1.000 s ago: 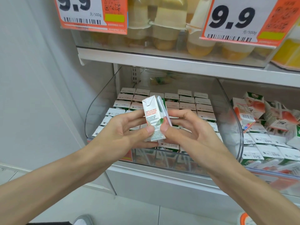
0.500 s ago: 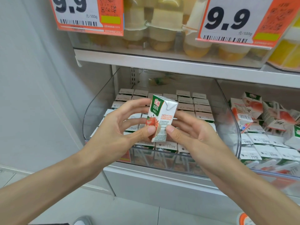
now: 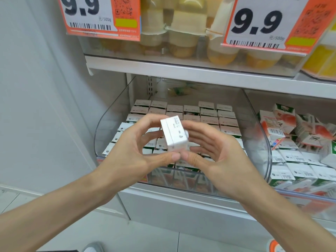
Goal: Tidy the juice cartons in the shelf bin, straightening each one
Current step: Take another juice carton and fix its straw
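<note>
Juice carton [image 3: 174,137] over shelf bin [image 3: 109,128], pinched between fingers [image 3: 163,158] of left hand [image 3: 131,157] and right hand [image 3: 218,160]

Carton [image 3: 174,136] tilted, white end toward camera, above bin [image 3: 109,128].

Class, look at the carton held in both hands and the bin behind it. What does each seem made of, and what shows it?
Juice carton: probably coated paperboard, white, faintly sheened; sharp folded edges, a seam flap and printed marks suggest it.
Shelf bin: clear rigid plastic, glossy; stacked cartons show through its curved wall, which catches reflections. Exact plastic cannot be told.
</note>
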A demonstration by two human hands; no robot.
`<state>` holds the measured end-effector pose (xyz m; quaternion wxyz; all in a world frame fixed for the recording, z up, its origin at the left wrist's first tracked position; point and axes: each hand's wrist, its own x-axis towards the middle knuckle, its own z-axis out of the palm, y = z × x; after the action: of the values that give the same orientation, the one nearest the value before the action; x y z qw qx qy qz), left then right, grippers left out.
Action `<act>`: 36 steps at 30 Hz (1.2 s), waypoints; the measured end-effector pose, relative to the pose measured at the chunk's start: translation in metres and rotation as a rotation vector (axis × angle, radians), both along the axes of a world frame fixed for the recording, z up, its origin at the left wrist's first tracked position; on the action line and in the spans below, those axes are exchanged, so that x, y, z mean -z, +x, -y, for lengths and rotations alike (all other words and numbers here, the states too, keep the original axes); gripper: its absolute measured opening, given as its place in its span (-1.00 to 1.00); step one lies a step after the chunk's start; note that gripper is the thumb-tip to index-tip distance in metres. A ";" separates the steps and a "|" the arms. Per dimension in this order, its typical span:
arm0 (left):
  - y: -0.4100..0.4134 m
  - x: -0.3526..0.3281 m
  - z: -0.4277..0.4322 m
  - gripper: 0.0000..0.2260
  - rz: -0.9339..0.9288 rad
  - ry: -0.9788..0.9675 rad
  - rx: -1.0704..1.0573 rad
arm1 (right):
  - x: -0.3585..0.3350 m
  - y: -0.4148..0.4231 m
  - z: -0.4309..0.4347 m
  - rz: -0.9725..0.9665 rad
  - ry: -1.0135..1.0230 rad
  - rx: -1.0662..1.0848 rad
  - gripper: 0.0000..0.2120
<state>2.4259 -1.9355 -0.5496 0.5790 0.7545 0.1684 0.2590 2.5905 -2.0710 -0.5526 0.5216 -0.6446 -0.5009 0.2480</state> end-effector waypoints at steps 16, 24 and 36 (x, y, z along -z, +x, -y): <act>0.004 -0.005 0.009 -0.34 0.015 -0.008 0.040 | 0.006 -0.006 -0.003 -0.025 0.065 0.080 -0.53; 0.005 -0.003 0.011 -0.54 0.047 -0.083 -0.109 | 0.006 -0.004 -0.003 0.161 0.072 0.113 -0.43; 0.004 -0.003 0.004 -0.43 0.037 0.058 -0.048 | -0.002 -0.001 -0.002 -0.120 0.063 0.118 -0.64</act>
<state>2.4299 -1.9392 -0.5470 0.5534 0.7620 0.1681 0.2913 2.5898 -2.0694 -0.5508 0.5843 -0.6404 -0.4373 0.2393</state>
